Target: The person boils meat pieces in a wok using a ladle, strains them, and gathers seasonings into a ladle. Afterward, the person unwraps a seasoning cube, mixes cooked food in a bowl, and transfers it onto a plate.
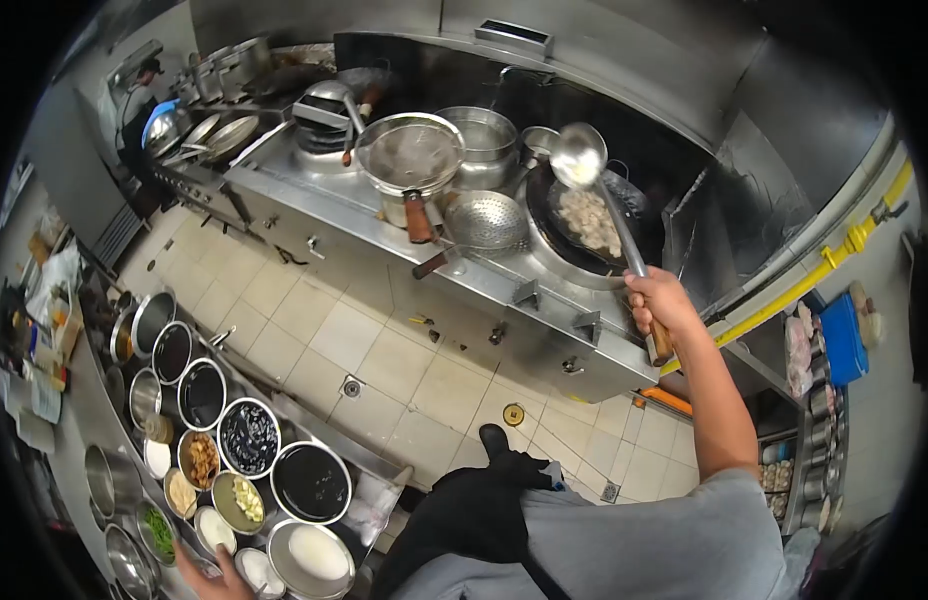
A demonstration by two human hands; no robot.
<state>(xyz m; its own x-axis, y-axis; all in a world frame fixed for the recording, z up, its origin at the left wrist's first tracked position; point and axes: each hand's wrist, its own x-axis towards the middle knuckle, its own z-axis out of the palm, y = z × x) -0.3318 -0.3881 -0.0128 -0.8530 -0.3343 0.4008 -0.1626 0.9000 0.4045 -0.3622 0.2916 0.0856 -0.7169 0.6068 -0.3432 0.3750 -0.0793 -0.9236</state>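
Note:
My right hand [666,303] is closed around the handle of a long metal ladle [580,158] with a wooden grip end. The ladle's bowl, with something pale in it, is raised over a dark wok [646,200] on the stove. Pale pieces of food, perhaps meat [590,222], lie in the wok. At the lower left my left hand [212,580] reaches over the seasoning containers, its fingers apart and partly cut off by the view's edge. Near it are a bowl of chopped greens [160,532], a container of white seasoning [217,530] and another white one [259,572].
On the stove counter stand a strainer over a pot [411,155], a perforated skimmer [486,222] and a metal pot [481,133]. Pots of dark liquid [312,483] fill the left counter. A yellow gas pipe [836,253] runs at right. Another person [136,125] stands far left.

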